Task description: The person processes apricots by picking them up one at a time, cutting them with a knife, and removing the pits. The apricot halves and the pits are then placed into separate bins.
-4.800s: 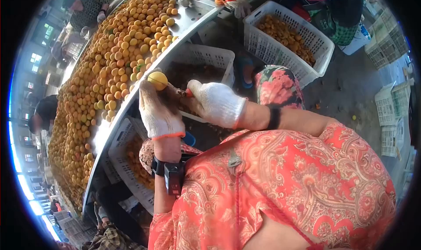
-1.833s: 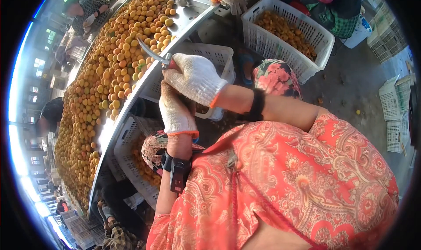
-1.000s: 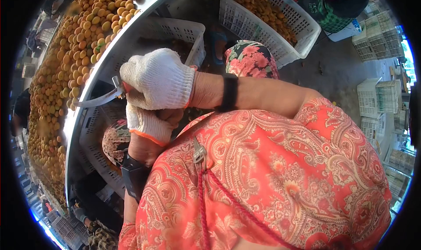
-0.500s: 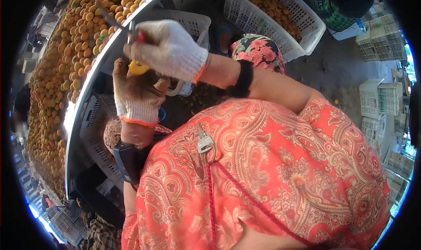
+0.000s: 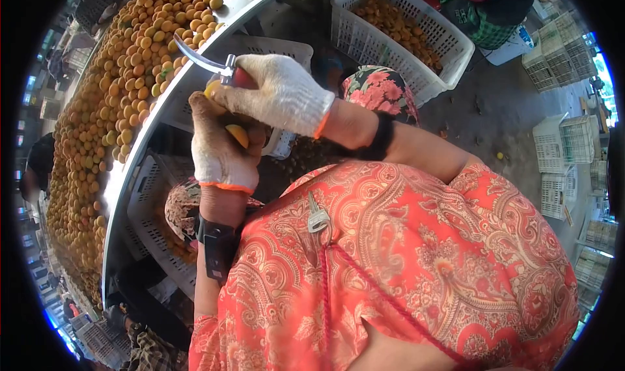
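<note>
My right hand, in a white knit glove with an orange cuff, grips a knife by its red handle. The curved blade points up and left towards the table edge. Just below, my left hand wears a brown-stained glove and is curled around an apricot piece with its yellow flesh showing. A second yellow apricot piece sits between the right fingertips and the left index finger. Both hands are close together, above a white crate beside the table.
A metal-edged table on the left bears a large heap of whole apricots. A white crate of cut apricots stands at the top. Another crate sits under the table edge. People sit close by, and stacked crates stand at right.
Both hands have shifted slightly right and down in the view. The apricot, earlier one yellow shape at the left fingers, now shows as two separate pieces. The knife blade has tilted more towards level.
</note>
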